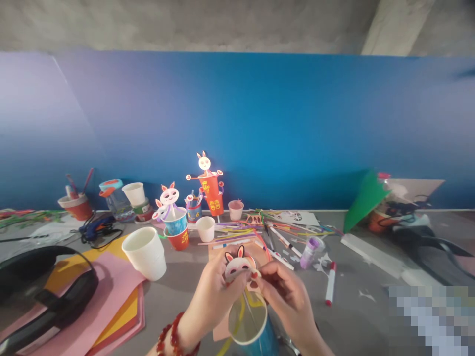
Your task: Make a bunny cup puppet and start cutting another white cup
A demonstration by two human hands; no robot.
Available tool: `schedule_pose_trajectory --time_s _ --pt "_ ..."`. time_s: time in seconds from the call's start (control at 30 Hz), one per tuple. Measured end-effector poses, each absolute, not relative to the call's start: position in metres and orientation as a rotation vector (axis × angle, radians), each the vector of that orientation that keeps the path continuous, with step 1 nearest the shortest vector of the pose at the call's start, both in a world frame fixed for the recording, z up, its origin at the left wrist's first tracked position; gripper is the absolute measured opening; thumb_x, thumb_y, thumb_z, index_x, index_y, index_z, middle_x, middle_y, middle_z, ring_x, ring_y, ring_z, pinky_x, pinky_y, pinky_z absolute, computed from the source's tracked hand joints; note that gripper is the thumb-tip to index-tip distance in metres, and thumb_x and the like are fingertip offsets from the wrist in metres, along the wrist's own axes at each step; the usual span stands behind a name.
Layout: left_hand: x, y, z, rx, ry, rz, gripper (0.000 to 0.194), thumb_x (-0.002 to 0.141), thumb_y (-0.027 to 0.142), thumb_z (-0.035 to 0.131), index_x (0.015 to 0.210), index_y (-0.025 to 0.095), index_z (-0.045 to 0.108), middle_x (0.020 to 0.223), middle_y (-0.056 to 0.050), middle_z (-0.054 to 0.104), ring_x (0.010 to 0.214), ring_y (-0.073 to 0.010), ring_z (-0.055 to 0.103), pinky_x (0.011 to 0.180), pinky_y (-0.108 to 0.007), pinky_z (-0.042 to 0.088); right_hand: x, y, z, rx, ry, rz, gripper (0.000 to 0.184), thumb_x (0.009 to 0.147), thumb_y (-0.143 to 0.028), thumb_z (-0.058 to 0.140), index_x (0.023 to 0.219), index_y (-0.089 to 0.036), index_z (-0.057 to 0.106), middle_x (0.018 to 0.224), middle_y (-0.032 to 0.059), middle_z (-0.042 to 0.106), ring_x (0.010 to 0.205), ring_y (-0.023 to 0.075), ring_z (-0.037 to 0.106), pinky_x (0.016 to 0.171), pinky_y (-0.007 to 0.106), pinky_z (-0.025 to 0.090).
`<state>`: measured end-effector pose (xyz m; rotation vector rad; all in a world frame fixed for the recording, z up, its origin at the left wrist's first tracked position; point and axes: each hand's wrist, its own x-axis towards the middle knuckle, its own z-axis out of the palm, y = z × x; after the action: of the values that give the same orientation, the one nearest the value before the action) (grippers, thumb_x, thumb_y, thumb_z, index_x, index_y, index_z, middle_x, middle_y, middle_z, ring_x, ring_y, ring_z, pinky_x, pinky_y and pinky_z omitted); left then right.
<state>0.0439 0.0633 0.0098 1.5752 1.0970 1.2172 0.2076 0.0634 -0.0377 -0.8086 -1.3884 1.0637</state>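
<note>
Left hand [218, 287] and right hand [291, 301] meet in the head view, just above the mouth of a blue paper cup [272, 341]. Left thumb and fingers pinch the lower part of a paper rabbit face [236, 264], whose 2 ears stand upright beyond the fingers. Right thumb and forefinger come together beside the face's lower right edge; whether they grip something small there, I cannot tell. Below the fingertips, a thin stick [250, 306] slants within the cup's opening; its upper end is hidden, so how it meets the face is unclear.

To do this close fingertip work well, the left hand should serve as the steady clamp, gripping near the edge so the thin paper does not crease, while the right makes only small, light adjustments. Bracing the fingertips of the 2 hands against each other would limit wobble. The ears look easiest to bend, so pressure belongs low on the face. The cup could tip if a wrist knocks its rim, so both wrists are best held outside it.

Farther back, 1 rabbit figure on a red cup [210, 193] offers a reference for a level face. A red-capped marker [330, 284] lies to the right, well apart from the hands.
</note>
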Motion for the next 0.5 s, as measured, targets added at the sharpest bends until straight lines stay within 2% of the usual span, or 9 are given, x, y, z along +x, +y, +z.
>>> schedule_pose_trajectory --time_s 0.23,0.5 --pt "0.047 0.064 -0.002 1.538 1.035 1.237 0.016 0.085 0.017 0.064 0.100 0.020 0.063 0.088 -0.001 0.069 0.078 -0.0175 0.066 0.073 -0.026 0.052 0.207 0.064 -0.036 -0.780 -1.196 1.276 0.029 0.083 -0.045 0.073 0.076 -0.019 0.063 0.065 0.0030 0.069 0.053 0.0120 0.055 0.047 0.019 0.039" --pt "0.050 0.063 -0.003 1.455 0.989 1.209 0.011 0.087 0.022 0.065 0.098 0.018 0.064 0.084 -0.003 0.071 0.076 -0.0181 0.068 0.072 -0.026 0.054 0.206 0.068 -0.035 -0.799 -1.135 1.292 0.035 0.079 -0.050 0.075 0.073 -0.018 0.063 0.058 0.0003 0.065 0.046 0.0085 0.047 0.043 0.018 0.037"
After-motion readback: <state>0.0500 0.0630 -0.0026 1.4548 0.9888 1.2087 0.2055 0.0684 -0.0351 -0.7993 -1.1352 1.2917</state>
